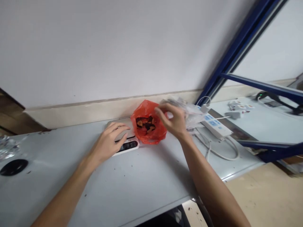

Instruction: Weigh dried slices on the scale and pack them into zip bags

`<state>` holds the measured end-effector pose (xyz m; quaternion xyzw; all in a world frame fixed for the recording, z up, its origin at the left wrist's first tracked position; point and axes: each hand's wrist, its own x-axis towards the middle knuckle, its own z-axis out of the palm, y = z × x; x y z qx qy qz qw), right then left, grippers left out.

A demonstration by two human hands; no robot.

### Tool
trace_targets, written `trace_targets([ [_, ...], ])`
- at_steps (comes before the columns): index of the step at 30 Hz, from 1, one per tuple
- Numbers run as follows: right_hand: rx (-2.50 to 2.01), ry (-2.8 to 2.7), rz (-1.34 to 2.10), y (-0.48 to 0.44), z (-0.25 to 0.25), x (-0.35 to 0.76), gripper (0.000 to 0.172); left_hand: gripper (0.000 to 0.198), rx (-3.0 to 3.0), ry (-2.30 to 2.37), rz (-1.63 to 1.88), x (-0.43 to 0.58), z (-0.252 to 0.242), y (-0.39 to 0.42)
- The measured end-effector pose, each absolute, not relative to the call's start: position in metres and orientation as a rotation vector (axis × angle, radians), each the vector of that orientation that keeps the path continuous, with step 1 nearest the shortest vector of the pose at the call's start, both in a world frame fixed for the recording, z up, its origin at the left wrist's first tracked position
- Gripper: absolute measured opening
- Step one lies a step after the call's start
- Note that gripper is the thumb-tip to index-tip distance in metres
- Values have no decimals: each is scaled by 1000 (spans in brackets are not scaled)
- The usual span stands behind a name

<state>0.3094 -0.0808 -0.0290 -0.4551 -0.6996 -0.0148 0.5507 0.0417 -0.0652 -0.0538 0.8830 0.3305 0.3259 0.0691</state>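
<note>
A small white digital scale (129,144) with a black display strip lies near the wall. My left hand (109,138) is over it, fingers spread and slightly bent, hiding part of its pan and display. Beside the scale stands a red plastic bag (155,138), its mouth open. Dark brown dried pieces (146,123) lie inside it. My right hand (174,118) is at the bag's upper right edge, thumb and fingertips drawn together in a pinch. Whatever is between those fingertips is too small or blurred to make out.
Clear plastic bags (193,115) and a white power strip (216,126) with looping cables lie on the right. A blue metal frame (222,63) rises there. At left are a black round lid (14,167) and crumpled clear plastic (8,148). Dark crumbs dot the grey tabletop (132,186).
</note>
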Motion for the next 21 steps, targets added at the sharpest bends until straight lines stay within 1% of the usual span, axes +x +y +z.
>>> trace_targets([
  [2, -1154, -1563, -2, -77, 2, 322, 20, 31, 2673, 904, 777, 59, -35, -61],
  [5, -1410, -1526, 61, -72, 44, 350, 11, 28, 2662, 798, 552, 83, -12, -58],
  [7, -1575, -1492, 52, -69, 56, 372, 13, 27, 2646, 779, 490, 94, -5, -56],
  [9, -1731, -1430, 44, -65, 50, 391, 18, 27, 2641, 766, 466, 102, -3, -54],
  [12, -1921, -1376, 27, -57, 22, 411, 26, 28, 2641, 731, 441, 108, -6, -53],
  [14, -1983, -1363, 32, -51, 5, 417, 21, 28, 2637, 720, 443, 108, -7, -52],
  [17, -2035, -1323, 30, -48, -4, 420, 8, 29, 2612, 752, 491, 105, -5, -50],
  [19, -2036, -1291, -8, -50, 3, 418, 7, 29, 2579, 788, 544, 102, -3, -47],
  [21, -1954, -1284, -91, -56, 17, 411, 13, 30, 2537, 821, 648, 98, -1, -43],
])
